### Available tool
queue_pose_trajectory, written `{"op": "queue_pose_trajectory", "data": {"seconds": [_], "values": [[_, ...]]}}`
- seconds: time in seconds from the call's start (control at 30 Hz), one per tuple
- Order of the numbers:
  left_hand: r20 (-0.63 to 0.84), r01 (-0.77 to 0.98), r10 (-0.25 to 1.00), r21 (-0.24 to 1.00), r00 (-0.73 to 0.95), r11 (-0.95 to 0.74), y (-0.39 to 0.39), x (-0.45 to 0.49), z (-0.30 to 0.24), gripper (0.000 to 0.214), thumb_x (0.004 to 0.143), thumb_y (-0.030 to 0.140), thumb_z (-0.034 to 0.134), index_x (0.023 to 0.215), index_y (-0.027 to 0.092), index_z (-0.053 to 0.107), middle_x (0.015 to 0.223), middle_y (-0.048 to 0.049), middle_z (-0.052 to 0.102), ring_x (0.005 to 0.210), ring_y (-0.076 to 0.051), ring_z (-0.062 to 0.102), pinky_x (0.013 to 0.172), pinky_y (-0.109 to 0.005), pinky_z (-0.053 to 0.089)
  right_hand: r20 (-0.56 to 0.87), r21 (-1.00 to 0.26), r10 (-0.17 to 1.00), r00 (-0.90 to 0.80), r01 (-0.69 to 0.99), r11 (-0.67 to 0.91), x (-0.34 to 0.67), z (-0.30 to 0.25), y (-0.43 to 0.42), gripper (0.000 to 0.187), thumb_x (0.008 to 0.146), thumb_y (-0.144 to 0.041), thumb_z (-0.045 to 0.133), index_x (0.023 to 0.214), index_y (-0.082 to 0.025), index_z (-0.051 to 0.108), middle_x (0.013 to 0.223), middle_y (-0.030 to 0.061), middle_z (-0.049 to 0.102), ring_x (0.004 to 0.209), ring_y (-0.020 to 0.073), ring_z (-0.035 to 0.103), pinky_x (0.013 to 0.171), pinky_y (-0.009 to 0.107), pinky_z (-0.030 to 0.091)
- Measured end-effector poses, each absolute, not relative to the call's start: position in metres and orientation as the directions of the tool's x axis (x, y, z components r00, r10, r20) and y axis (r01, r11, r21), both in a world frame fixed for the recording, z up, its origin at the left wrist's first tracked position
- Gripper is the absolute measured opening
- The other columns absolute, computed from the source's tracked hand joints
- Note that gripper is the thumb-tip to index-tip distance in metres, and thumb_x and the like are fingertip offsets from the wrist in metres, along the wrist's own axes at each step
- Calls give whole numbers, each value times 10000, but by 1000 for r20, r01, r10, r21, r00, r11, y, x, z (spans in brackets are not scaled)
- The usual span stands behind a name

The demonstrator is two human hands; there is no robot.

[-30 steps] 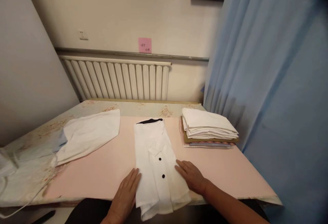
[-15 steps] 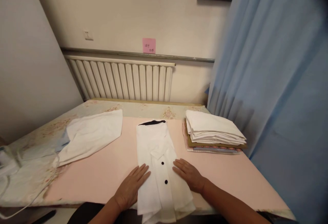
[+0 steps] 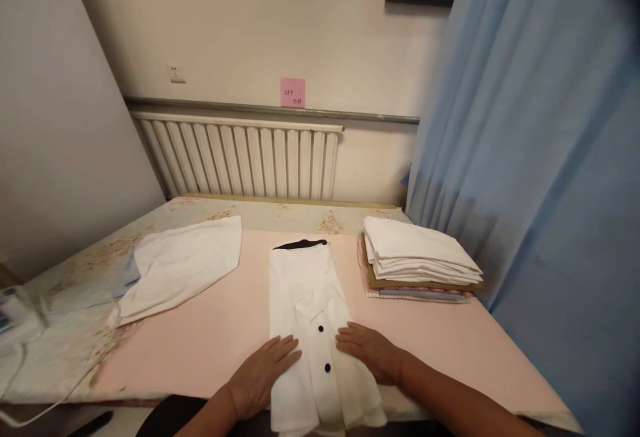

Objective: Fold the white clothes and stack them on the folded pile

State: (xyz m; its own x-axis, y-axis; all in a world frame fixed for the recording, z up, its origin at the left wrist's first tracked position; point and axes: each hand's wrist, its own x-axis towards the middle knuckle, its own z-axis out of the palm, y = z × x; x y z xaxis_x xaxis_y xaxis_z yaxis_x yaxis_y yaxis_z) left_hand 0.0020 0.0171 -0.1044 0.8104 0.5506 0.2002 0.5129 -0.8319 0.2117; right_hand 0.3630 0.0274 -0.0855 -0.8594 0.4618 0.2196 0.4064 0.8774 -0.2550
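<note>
A white shirt [image 3: 307, 297] with black buttons and a black collar edge lies folded into a long strip on the pink table cover [image 3: 220, 330], its near end hanging over the front edge. My left hand [image 3: 263, 375] lies flat and open on the shirt's near left part, fingers stretched toward the buttons. Flat and open as well, my right hand [image 3: 369, 351] rests on the shirt's near right part. The two black buttons show between my hands.
A stack of folded white and patterned cloths [image 3: 419, 260] sits at the right, beside a blue curtain [image 3: 530, 177]. Loose white garments [image 3: 180, 265] lie at the left. A white cord [image 3: 60, 383] trails off the left corner. A radiator [image 3: 240, 160] lines the far wall.
Both hands have slid inward onto the shirt, closing toward the buttons. The camera has shifted slightly, so the scene sits a bit further right and lower.
</note>
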Motion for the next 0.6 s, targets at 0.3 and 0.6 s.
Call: {"op": "queue_pose_trajectory", "data": {"seconds": [0.3,0.6], "values": [[169,480,515,210,840,-852,-22,10,-99,660,913,208,441,1495,334,158,1521,-22,332,1394,-219,305,1149,-449,272,212,-377,452,-867,354,856,365,-70,-16,559,895,-410,500,1406,-205,404,1423,122,470,1352,221,378,1145,444,240],[206,462,584,433,785,-774,-37,8,-118,522,916,334,476,1421,386,358,1419,10,491,1306,-204,451,1140,-416,299,157,-566,471,-868,311,763,355,-60,-30,520,828,-395,557,1313,-208,526,1305,110,588,1282,231,471,1116,405,293]]}}
